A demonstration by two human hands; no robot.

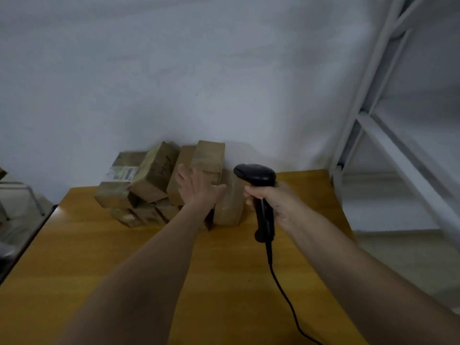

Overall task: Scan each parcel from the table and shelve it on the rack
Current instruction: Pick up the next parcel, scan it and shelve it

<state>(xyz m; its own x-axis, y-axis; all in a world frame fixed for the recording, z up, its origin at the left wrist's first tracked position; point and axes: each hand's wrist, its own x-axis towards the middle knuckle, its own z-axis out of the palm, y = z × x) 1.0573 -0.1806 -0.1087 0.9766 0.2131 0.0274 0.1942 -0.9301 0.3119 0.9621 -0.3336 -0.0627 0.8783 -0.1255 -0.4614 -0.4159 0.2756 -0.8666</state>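
We see a heap of brown cardboard parcels (159, 180) stacked against the grey wall (174, 70) at the far edge of our yellow wooden table (124, 257). What the boxes hold we cannot tell; all are taped shut. One parcel with a white printed label (122, 173) sits at the left of the heap, its print too blurred to read, and a tilted box beside it carries a dark handwritten mark (165, 168) that we cannot make out.

Our left hand (198, 188) is spread flat, fingers extended, against the side of an upright parcel (207, 158) in the middle of the heap; it grips nothing. The lower boxes behind our forearm are partly hidden.

Our right hand (271, 197) is closed around the handle of a black barcode scanner (258, 192), its head pointed left toward the heap. Its cable (286, 297) trails down and leaves the bottom edge. At the right, the white metal rack (388, 120) is cut off by the frame.
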